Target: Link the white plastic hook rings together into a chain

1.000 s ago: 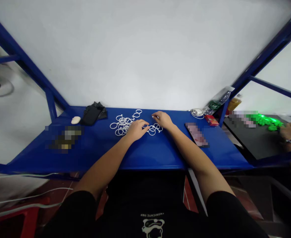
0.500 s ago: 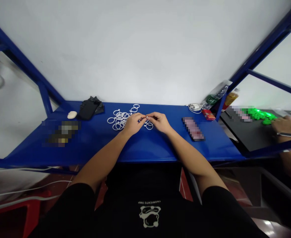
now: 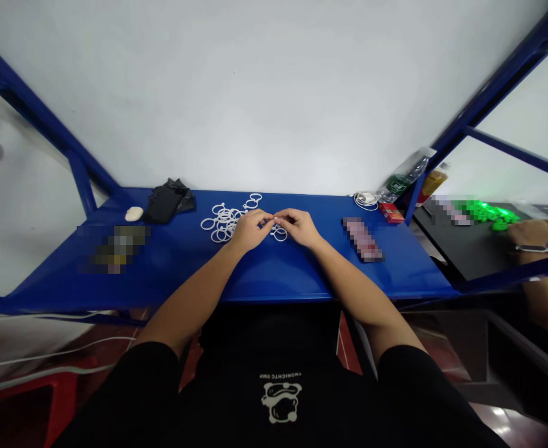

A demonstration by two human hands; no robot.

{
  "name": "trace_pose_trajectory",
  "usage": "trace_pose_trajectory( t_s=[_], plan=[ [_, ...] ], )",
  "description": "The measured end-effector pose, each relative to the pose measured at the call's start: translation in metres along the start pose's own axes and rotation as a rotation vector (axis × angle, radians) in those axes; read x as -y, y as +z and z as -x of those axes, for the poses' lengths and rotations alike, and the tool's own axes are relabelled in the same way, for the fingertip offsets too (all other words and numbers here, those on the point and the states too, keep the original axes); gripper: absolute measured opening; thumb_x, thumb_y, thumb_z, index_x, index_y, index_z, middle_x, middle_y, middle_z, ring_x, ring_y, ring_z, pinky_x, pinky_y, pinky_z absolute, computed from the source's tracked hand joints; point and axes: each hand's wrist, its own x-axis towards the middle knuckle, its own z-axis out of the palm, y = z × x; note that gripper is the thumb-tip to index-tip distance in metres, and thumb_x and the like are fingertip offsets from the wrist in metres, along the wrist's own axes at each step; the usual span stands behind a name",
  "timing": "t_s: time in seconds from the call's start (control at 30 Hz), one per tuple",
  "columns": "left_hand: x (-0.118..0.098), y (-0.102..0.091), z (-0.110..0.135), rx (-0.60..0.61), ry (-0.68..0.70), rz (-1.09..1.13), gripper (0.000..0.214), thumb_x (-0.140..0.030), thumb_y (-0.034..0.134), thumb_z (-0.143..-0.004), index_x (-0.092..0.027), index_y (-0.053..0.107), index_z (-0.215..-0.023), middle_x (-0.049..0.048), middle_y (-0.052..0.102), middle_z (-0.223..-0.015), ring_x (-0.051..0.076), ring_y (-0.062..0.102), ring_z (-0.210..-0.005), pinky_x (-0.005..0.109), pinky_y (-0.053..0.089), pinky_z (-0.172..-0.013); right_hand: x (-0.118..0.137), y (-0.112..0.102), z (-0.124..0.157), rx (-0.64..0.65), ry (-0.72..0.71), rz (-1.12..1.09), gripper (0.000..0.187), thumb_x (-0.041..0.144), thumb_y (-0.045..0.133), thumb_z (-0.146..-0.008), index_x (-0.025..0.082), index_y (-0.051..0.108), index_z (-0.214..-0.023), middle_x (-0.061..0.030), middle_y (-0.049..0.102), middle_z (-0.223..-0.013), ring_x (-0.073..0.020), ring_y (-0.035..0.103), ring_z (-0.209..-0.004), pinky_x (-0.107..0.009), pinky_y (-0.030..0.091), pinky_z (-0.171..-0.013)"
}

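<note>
My left hand (image 3: 251, 229) and my right hand (image 3: 301, 228) meet fingertip to fingertip over the blue table (image 3: 274, 274). Both are closed in a pinch on a white plastic ring (image 3: 280, 240), which shows just below the fingers. The pinched part is mostly covered by my fingertips. Beside my left hand lies a loose pile of white plastic rings (image 3: 220, 235), partly hidden behind that hand. A couple of linked white rings (image 3: 251, 203) lie at the pile's far edge.
A black pouch (image 3: 162, 204) and an off-white rounded case (image 3: 134, 214) are at left. Rightward are a blurred-out phone (image 3: 363, 239), a red box (image 3: 392, 213), a white cable (image 3: 366, 200) and a plastic bottle (image 3: 402, 178). A co-worker's hands (image 3: 532, 233) are beside glowing green pieces (image 3: 492, 213).
The camera view has shifted slightly. My hands stay together in nearly the same spot, with small finger movements at the ring.
</note>
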Motion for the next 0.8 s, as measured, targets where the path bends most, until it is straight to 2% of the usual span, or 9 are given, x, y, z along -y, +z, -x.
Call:
trace_pose_trajectory(
  t_s=[0.27, 0.43, 0.57, 0.67, 0.73, 0.8],
  plan=[
    [0.000, 0.001, 0.001, 0.024, -0.036, -0.030, 0.010, -0.029, 0.072, -0.096, -0.022, 0.077, -0.090, 0.0025, 0.075, -0.084, 0.016, 0.067, -0.073, 0.032, 0.056, -0.075, -0.004, -0.001, 0.000, 0.067, 0.026, -0.084, 0.036, 0.053, 0.067, -0.099, 0.019, 0.076, -0.106, -0.0038, 0.075, -0.085, -0.0145, 0.062, -0.069, -0.026, 0.048, -0.064],
    [0.001, 0.002, 0.002, 0.069, -0.007, -0.031, 0.018, -0.031, 0.068, -0.099, -0.023, 0.074, -0.085, 0.0023, 0.074, -0.081, 0.018, 0.067, -0.075, 0.033, 0.054, -0.075, -0.008, 0.004, 0.000, 0.091, 0.077, -0.141, 0.035, 0.053, 0.066, -0.099, 0.019, 0.073, -0.101, -0.0026, 0.073, -0.082, -0.0148, 0.063, -0.068, -0.026, 0.050, -0.063],
    [0.006, -0.004, -0.006, 0.087, 0.026, -0.086, 0.018, -0.032, 0.066, -0.100, -0.024, 0.076, -0.087, 0.0042, 0.077, -0.087, 0.022, 0.068, -0.084, 0.039, 0.053, -0.085, -0.001, 0.000, -0.002, 0.007, 0.004, -0.001, 0.028, 0.045, 0.063, -0.103, 0.020, 0.076, -0.105, -0.0049, 0.078, -0.091, -0.0173, 0.068, -0.077, -0.029, 0.054, -0.073],
    [0.026, -0.015, -0.016, 0.077, -0.049, -0.213, 0.015, -0.035, 0.069, -0.098, -0.027, 0.080, -0.092, 0.0069, 0.079, -0.100, 0.028, 0.067, -0.097, 0.046, 0.050, -0.095, 0.001, -0.009, -0.004, -0.068, -0.075, 0.211, 0.023, 0.035, 0.060, -0.105, 0.022, 0.078, -0.110, -0.0083, 0.080, -0.107, -0.0214, 0.072, -0.095, -0.034, 0.056, -0.088],
    [0.047, -0.022, -0.024, 0.051, -0.154, -0.286, 0.016, -0.039, 0.072, -0.095, -0.026, 0.081, -0.094, 0.0102, 0.079, -0.104, 0.032, 0.066, -0.098, 0.050, 0.048, -0.096, -0.002, -0.015, -0.005, -0.061, -0.083, 0.341, 0.023, 0.031, 0.059, -0.106, 0.023, 0.079, -0.114, -0.0093, 0.080, -0.110, -0.0230, 0.072, -0.100, -0.035, 0.056, -0.091],
    [0.071, -0.028, -0.031, 0.045, -0.254, -0.340, 0.024, -0.048, 0.077, -0.090, -0.025, 0.081, -0.091, 0.0137, 0.077, -0.097, 0.035, 0.064, -0.099, 0.053, 0.047, -0.096, -0.009, -0.018, -0.005, -0.026, -0.069, 0.436, 0.023, 0.029, 0.059, -0.105, 0.023, 0.079, -0.115, -0.0094, 0.080, -0.110, -0.0235, 0.072, -0.100, -0.035, 0.056, -0.089]
  ],
)
